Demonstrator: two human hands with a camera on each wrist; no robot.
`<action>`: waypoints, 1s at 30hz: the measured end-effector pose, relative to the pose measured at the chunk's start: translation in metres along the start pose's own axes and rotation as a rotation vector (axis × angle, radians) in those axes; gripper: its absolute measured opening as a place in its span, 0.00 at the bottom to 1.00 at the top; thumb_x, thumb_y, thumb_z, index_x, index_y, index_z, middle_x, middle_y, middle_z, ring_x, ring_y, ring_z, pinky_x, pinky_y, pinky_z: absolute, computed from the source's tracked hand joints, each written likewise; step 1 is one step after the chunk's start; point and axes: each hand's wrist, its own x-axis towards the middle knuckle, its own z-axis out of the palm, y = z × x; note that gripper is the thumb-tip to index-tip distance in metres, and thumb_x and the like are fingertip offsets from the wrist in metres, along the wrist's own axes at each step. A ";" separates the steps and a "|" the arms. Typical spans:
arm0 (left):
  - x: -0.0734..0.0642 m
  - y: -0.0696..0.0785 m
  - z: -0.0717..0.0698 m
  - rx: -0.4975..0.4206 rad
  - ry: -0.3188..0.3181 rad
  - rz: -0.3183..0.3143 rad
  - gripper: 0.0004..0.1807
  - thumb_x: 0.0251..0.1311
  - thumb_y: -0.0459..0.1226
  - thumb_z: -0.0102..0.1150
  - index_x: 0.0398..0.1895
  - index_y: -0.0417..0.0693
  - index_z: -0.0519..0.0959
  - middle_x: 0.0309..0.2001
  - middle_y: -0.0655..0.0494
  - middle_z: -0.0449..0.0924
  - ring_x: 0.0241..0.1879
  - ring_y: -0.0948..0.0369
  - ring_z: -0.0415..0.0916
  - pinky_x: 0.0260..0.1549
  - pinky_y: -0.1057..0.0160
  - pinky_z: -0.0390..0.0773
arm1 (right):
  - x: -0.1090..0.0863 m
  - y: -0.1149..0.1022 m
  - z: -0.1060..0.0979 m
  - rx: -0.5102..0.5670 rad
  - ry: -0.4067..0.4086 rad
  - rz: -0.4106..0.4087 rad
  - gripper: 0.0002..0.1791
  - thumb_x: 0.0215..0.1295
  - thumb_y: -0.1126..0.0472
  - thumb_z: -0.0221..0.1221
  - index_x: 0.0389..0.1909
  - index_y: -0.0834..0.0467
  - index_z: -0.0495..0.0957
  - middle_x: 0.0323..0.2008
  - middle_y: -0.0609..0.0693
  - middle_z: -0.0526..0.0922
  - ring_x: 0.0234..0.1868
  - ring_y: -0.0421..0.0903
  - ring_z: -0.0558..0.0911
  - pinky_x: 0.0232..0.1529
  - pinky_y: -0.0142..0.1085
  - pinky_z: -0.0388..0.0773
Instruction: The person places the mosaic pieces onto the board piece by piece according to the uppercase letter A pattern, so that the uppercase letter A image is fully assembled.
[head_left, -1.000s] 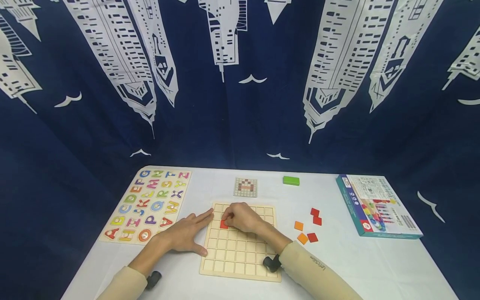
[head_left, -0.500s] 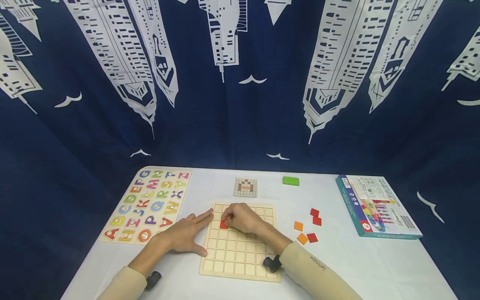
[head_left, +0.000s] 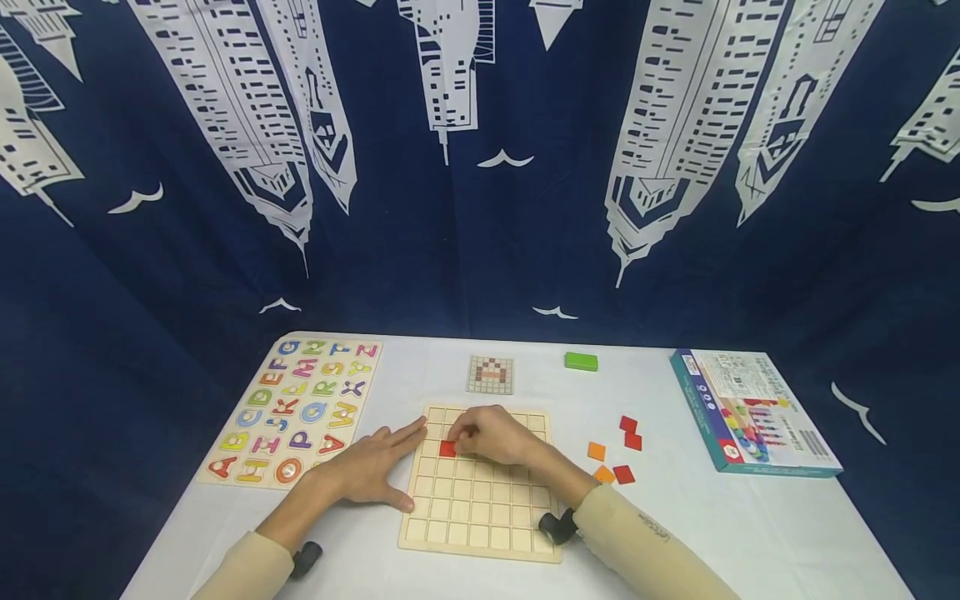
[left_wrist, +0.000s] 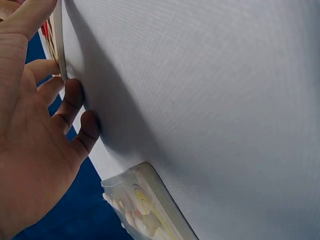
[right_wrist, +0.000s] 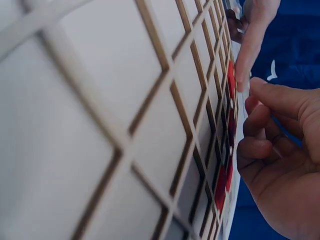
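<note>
A wooden grid board (head_left: 450,533) lies on the table, one red square tile (head_left: 447,448) sitting in a cell near its upper left. Beside that tile is my right hand (head_left: 497,435), its fingertips just to the right of it. In the right wrist view the fingers (right_wrist: 255,120) are loosely curled above the board with nothing between them. More red tiles (right_wrist: 221,190) show in cells below that hand; the head view hides them. My left hand (head_left: 371,468) is spread at the board's left edge, with forefinger and thumb touching it.
Several loose red tiles (head_left: 623,474) and orange tiles (head_left: 596,451) lie right of the board. A small pattern card (head_left: 491,388) and a green block (head_left: 581,362) are behind it. An alphabet puzzle (head_left: 300,400) lies left; a flat box (head_left: 757,417) lies far right.
My right hand has shifted slightly right, off the red tile, which now shows more fully in its cell. The left hand keeps its place.
</note>
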 end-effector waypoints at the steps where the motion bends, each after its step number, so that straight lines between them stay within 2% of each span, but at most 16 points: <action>1: 0.000 0.000 0.000 0.001 0.000 -0.001 0.64 0.43 0.71 0.66 0.81 0.55 0.52 0.82 0.61 0.41 0.71 0.34 0.58 0.66 0.38 0.66 | -0.002 0.001 -0.003 0.007 0.000 -0.001 0.05 0.65 0.60 0.67 0.40 0.51 0.88 0.31 0.38 0.83 0.34 0.36 0.78 0.40 0.31 0.78; 6: 0.000 0.001 0.000 0.004 -0.001 -0.005 0.64 0.43 0.71 0.66 0.81 0.54 0.52 0.82 0.61 0.41 0.72 0.33 0.57 0.67 0.37 0.64 | -0.015 0.012 -0.017 0.022 0.010 -0.010 0.06 0.66 0.60 0.66 0.42 0.50 0.88 0.37 0.38 0.85 0.36 0.36 0.78 0.43 0.31 0.78; 11: 0.000 0.002 0.000 -0.016 0.001 -0.004 0.64 0.42 0.71 0.67 0.81 0.53 0.53 0.82 0.60 0.42 0.72 0.34 0.57 0.67 0.37 0.64 | -0.033 0.027 -0.036 0.025 0.029 0.020 0.07 0.65 0.60 0.67 0.43 0.51 0.87 0.33 0.40 0.84 0.32 0.39 0.76 0.35 0.32 0.77; 16: 0.000 0.001 0.000 -0.016 -0.002 -0.011 0.65 0.42 0.71 0.66 0.81 0.55 0.52 0.82 0.61 0.41 0.72 0.33 0.56 0.68 0.36 0.63 | -0.054 0.046 -0.059 0.049 0.078 0.108 0.08 0.63 0.60 0.68 0.43 0.50 0.87 0.34 0.40 0.84 0.32 0.42 0.76 0.34 0.32 0.76; 22: 0.000 -0.002 0.001 -0.009 -0.006 -0.020 0.65 0.42 0.72 0.65 0.81 0.56 0.52 0.82 0.62 0.40 0.73 0.32 0.54 0.68 0.36 0.61 | -0.082 0.071 -0.085 0.042 0.129 0.219 0.09 0.62 0.60 0.69 0.43 0.52 0.87 0.33 0.45 0.81 0.27 0.44 0.74 0.24 0.31 0.71; 30: 0.000 -0.003 0.000 -0.012 -0.010 -0.014 0.65 0.42 0.73 0.64 0.81 0.57 0.51 0.82 0.63 0.39 0.73 0.33 0.55 0.68 0.35 0.62 | -0.115 0.101 -0.114 0.069 0.160 0.333 0.11 0.64 0.59 0.67 0.47 0.53 0.86 0.38 0.48 0.82 0.35 0.48 0.77 0.31 0.32 0.75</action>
